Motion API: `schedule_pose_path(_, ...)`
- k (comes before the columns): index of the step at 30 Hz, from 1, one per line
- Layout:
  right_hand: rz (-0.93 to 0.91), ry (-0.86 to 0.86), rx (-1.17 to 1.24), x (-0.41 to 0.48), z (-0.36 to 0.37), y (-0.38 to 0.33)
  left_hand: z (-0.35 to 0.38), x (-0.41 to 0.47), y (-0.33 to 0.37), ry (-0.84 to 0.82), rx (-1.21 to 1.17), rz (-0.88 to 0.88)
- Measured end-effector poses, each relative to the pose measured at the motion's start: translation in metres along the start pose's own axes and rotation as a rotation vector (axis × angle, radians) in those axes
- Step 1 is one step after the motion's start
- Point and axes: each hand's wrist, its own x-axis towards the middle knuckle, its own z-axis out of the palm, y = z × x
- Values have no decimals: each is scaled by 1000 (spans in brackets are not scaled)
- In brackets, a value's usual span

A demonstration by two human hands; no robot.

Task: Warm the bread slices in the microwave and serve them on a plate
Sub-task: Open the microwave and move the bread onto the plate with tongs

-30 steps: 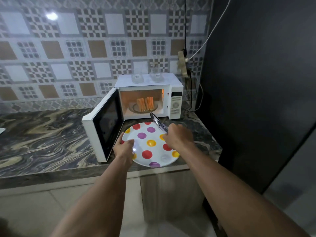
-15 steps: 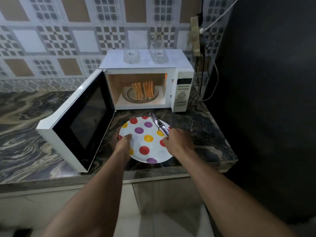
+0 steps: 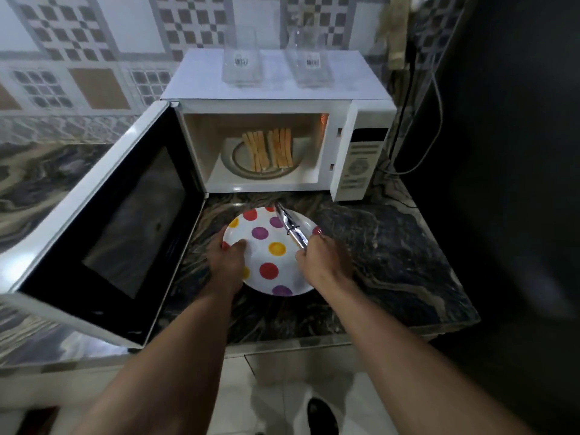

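The bread slices [image 3: 267,149] stand on edge inside the open microwave [image 3: 357,152]. In front of it, the left hand [image 3: 226,262] grips the plate [image 3: 266,249] rim and the right hand [image 3: 324,260] is clamped on closed tongs [image 3: 290,227]. Upright slices could topple or tear if pinched carelessly.

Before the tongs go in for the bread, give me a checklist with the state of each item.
1. Microwave door fully open: ok.
2. Bread slices on the turntable, reachable: ok.
3. Tongs gripped in right hand: ok.
4. Plate steadied by left hand, its surface bare: ok.
5. Bread cool enough to handle: cannot tell.
6. Tongs open for gripping: not ok, arms look closed.
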Motion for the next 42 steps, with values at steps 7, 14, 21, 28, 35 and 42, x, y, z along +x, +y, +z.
schedule_pose_path(7,-8,-38,8,25,10,-5,4,15,1,40,363,155)
schedule_pose_path(14,20,-46,66,32,23,-4,-1,27,-18,67,777,190)
schedule_pose_path(21,69,-82,205,30,34,-2,2,26,-8,95,923,223)
schedule_pose_path(28,-27,-78,554,25,24,0,23,-6,53,-211,392,388)
schedule_pose_path(35,-32,-112,796,28,20,-6,32,-15,86,-542,199,247)
schedule_pose_path(42,-10,-117,946,27,7,-9,36,-13,97,-587,142,283)
